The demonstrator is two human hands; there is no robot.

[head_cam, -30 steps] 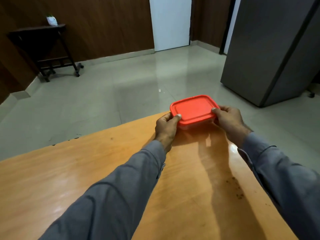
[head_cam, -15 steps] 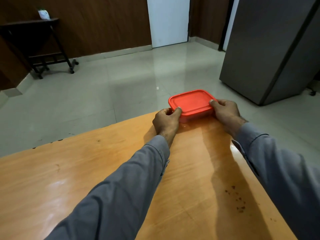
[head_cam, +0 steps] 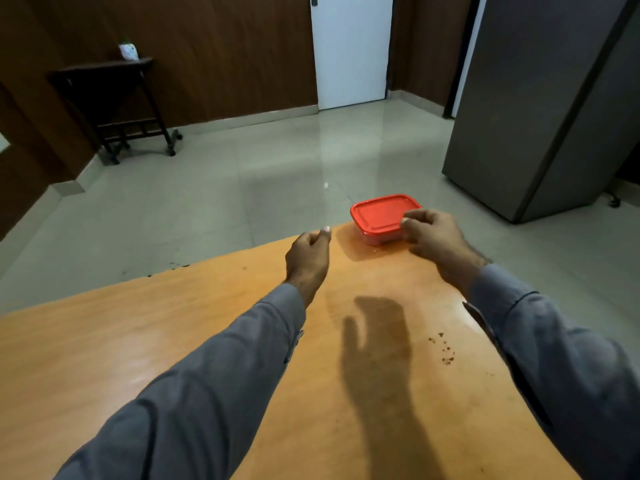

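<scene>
A small clear plastic box with a red lid (head_cam: 379,214) stands at the far corner of the orange wooden table (head_cam: 207,341). My left hand (head_cam: 307,254) hovers to the left of the box, apart from it, fingers loosely curled around nothing. My right hand (head_cam: 434,237) is raised in front of the box's right near corner and hides that corner. Its fingers are loosely curled and hold nothing, and its shadow falls on the table well short of the box. Grey sleeves cover both arms.
The table's far edge runs just behind the box, and its right edge lies under my right arm. Dark crumbs (head_cam: 445,351) lie near the right edge. Beyond are a tiled floor, a grey cabinet (head_cam: 540,109) at right and a dark side table (head_cam: 114,98) at back left.
Both hands have let go of the box, which now stands alone on the table corner. The left hand moved away to the left, and the right hand lifted back toward me.
</scene>
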